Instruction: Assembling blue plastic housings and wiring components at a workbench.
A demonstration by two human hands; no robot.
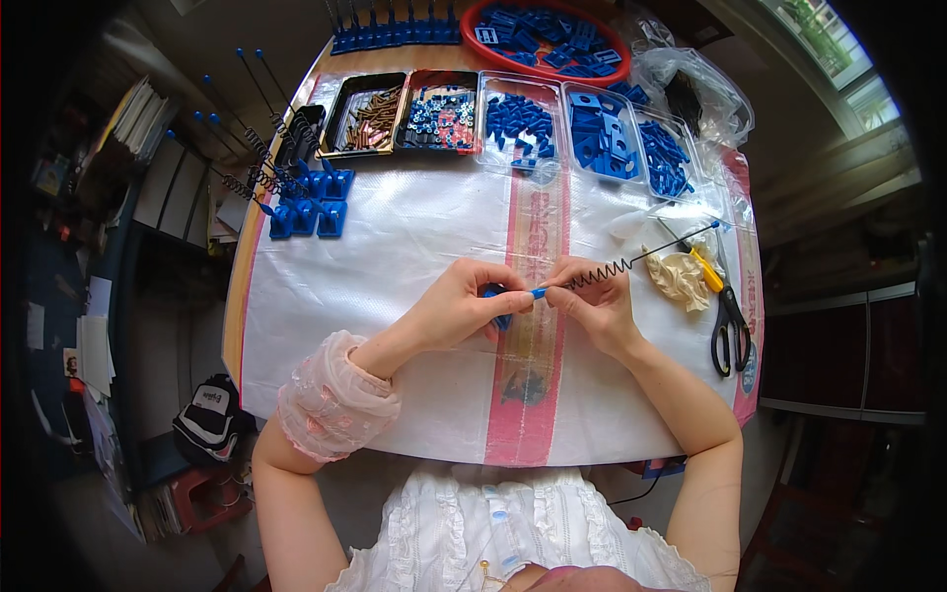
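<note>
Near the middle of the frame, a blue piece (503,322) is being gripped by the left hand (459,301), and its narrow blue end (539,293) is being pinched between thumb and finger. Just beside it, the near end of a black spring wire (604,275) is being grasped by the fingers of the right hand (600,304). Whether the wire is sitting fully inside the blue end cannot be told, since the joint is being covered by the fingertips.

From here, a crooked joint is being risked if the wire and the blue piece are being pressed together out of line. The small parts are being held by fingertips only, so a slip could be caused by too much push or twist. The coil could also be bent, because its long free part is being supported only at one end.

Toward the right of the frame, the blue tip (715,225) is being carried above a crumpled paper (679,277) and scissors (727,331); by a wide turn of the wrist, these could be caught. If a part is being dropped on the white sheet (404,232) covering the desk (238,286), it could be rolled away.
</note>
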